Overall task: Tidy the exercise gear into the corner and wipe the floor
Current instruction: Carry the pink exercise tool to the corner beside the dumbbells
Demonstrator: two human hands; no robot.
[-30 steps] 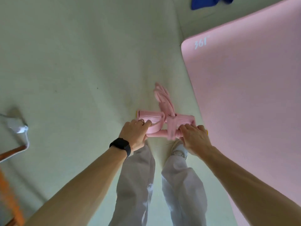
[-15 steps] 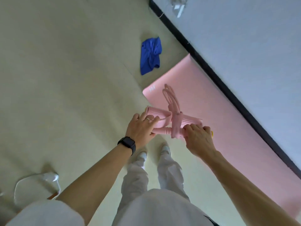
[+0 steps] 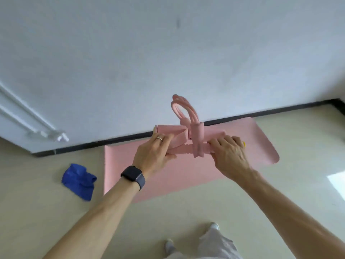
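I hold a pink pedal resistance band point(image 3: 196, 141) up in front of me, its tubes wound around the two foam handles and looped above. My left hand point(image 3: 155, 156), with a ring and a black watch on the wrist, grips the left ends of the handles. My right hand point(image 3: 228, 155) grips the right ends. Behind it a pink exercise mat point(image 3: 179, 171) lies flat on the floor along the wall. A crumpled blue cloth point(image 3: 79, 181) lies on the floor left of the mat.
A white wall with a black baseboard point(image 3: 261, 114) runs behind the mat and meets another wall at the far right corner. White pipes point(image 3: 37, 126) run along the wall at left. Beige floor lies around my feet point(image 3: 212, 226).
The view has swung up from the floor toward the wall. Both hands have kept hold of the pink band and carried it higher, with the mat and blue cloth now below it.
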